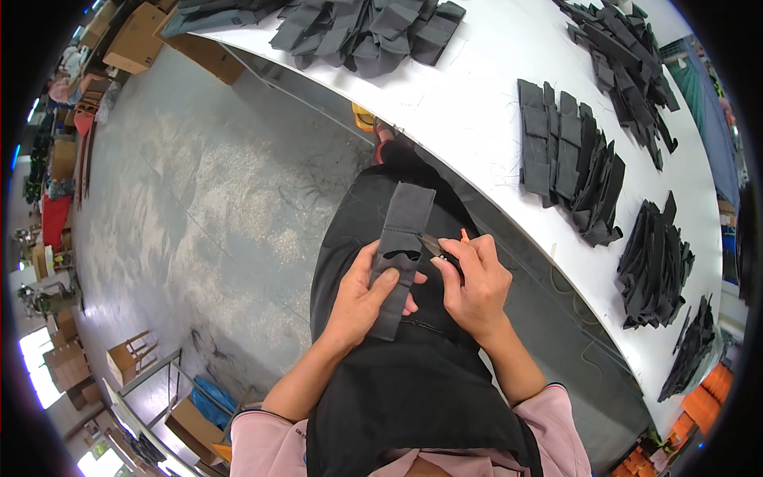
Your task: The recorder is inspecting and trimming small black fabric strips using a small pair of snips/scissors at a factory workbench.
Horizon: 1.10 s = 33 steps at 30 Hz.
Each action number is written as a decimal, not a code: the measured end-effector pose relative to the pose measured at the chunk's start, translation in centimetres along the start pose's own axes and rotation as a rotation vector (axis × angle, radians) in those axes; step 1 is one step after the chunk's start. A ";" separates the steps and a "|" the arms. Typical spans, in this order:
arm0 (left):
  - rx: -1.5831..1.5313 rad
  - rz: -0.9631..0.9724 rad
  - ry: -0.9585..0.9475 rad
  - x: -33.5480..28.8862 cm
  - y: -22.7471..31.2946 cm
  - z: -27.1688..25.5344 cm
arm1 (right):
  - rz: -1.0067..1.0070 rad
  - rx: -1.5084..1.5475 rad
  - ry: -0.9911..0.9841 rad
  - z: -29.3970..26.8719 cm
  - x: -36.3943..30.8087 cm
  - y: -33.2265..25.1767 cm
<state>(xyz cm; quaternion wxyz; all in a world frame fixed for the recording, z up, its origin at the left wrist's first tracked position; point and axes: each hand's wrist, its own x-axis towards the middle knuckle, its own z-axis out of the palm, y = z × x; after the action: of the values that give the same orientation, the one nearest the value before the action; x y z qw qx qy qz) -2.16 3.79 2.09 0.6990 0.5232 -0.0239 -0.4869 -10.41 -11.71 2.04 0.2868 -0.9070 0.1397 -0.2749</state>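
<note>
Over my lap, my left hand (359,296) is closed on a dark grey fabric strip (408,210), thumb on top and fingertips showing past its right edge. The strip stands lengthwise, with a stitched seam across it and a dark, curved opening near its middle. My right hand (482,288) grips small thread snips (431,242), an orange bit showing beside the fingers. The snips' metal tips point left at the strip's right edge, close to the seam. Whether the blades touch the cloth, I cannot tell. A black apron (350,238) lies under both hands.
A white table (493,48) curves from the top round to the right. Piles of dark fabric pieces (568,151) lie along it, with another pile (369,32) at its far edge. Cardboard boxes (135,38) and a wooden stool (131,356) stand on the grey floor leftward.
</note>
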 end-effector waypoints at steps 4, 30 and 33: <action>-0.050 -0.020 -0.033 -0.3 0.0 -0.4 | -0.006 0.012 -0.019 -0.1 -0.2 0.0; -0.036 -0.026 -0.026 -0.5 0.0 0.0 | 0.066 0.212 -0.036 0.2 -0.2 -0.4; -0.015 -0.012 -0.020 -0.5 -0.1 0.1 | 0.108 0.203 -0.027 0.7 -0.2 -0.6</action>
<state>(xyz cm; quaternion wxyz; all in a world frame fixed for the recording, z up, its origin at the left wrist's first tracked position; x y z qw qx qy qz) -2.53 4.13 2.29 0.6996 0.5133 -0.0241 -0.4965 -10.11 -10.87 1.80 0.3933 -0.8681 0.1561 -0.2594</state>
